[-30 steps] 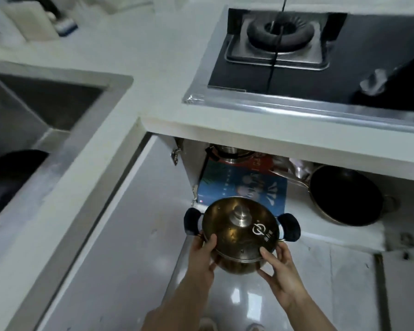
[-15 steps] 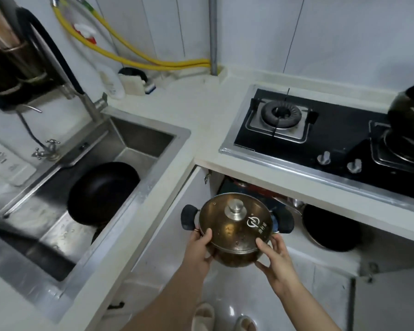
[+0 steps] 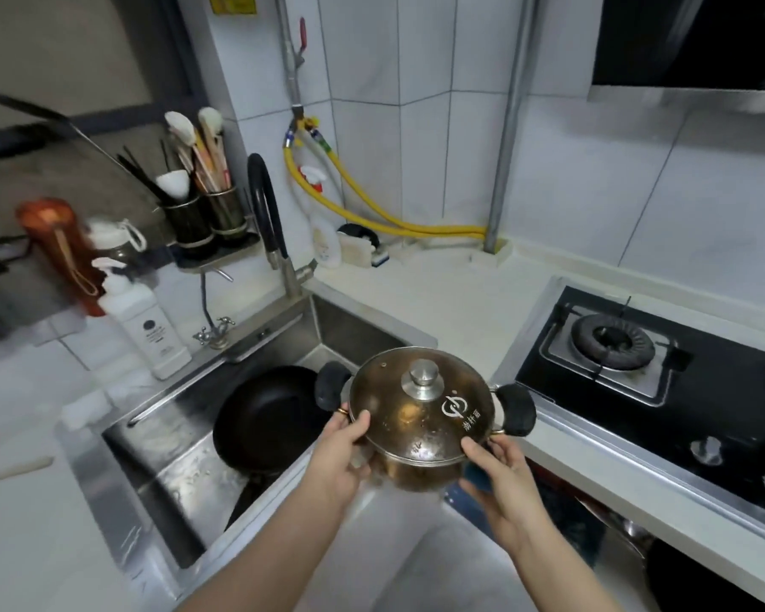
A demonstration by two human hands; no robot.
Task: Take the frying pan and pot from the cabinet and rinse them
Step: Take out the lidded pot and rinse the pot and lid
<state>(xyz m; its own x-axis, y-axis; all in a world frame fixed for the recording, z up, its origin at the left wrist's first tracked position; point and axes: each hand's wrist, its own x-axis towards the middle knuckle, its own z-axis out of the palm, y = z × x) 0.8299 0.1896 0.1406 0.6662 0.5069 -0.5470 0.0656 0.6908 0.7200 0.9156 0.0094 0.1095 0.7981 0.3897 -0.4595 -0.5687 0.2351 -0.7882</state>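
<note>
A brass-coloured pot (image 3: 420, 417) with a glass lid, a steel knob and two black side handles is held in the air at counter height, between the sink and the stove. My left hand (image 3: 343, 452) grips its left side, thumb on the lid rim. My right hand (image 3: 497, 472) grips the right side, thumb on the lid. A black frying pan (image 3: 268, 417) lies tilted in the steel sink (image 3: 160, 483), just left of the pot. The open cabinet (image 3: 592, 519) is below the stove counter at lower right.
A black-hosed tap (image 3: 268, 223) arches over the sink's back edge. A white pump bottle (image 3: 149, 329), an orange bottle (image 3: 60, 254) and utensil holders (image 3: 204, 218) stand left of the sink. The gas stove (image 3: 637, 351) is on the right counter, with yellow hoses (image 3: 372, 209) along the wall.
The pot has been lifted from the cabinet opening up to counter height, towards the sink. My view has risen from the cabinet to the wall and sink. Both hands keep hold.
</note>
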